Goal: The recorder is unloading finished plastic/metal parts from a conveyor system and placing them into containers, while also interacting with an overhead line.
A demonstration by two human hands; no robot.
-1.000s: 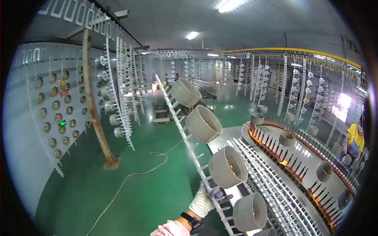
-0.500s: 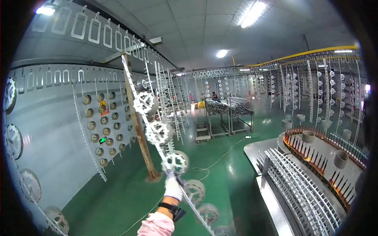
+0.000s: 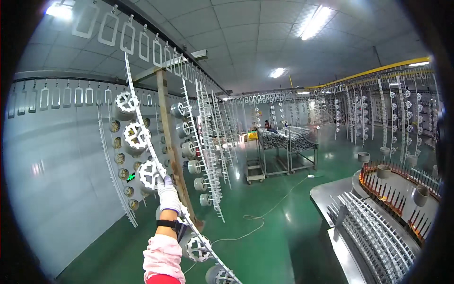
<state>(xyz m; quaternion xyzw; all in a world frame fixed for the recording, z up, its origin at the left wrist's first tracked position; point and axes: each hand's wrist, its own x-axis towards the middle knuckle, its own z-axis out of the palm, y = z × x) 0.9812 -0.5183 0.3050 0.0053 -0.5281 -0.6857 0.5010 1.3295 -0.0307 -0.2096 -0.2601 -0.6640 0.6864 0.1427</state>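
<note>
My left hand (image 3: 169, 195), in a white glove below a pink sleeve cuff and black watch, is closed around a long white toothed hanging bar (image 3: 152, 154). The bar slants from an overhead rectangular loop (image 3: 127, 38) down to the lower edge. Whether its top is hooked on that loop I cannot tell. Grey cylindrical parts with white spoked, wheel-like ends sit along the bar, one spoked part (image 3: 151, 174) just above my fingers and another spoked part (image 3: 198, 248) below my wrist. My right hand is out of view.
A wooden post (image 3: 171, 142) stands behind the bar. More toothed bars (image 3: 208, 142) hang along the overhead rail to its right. A wheeled metal rack (image 3: 288, 142) holds a pile of bars. At right are a steel table (image 3: 321, 191) with stacked bars and an oval line of upright spindles (image 3: 385, 191).
My left hand and the gripped bar have shifted left and up in the picture. The surroundings have slid to the right. The bar's top now reaches near an overhead loop.
</note>
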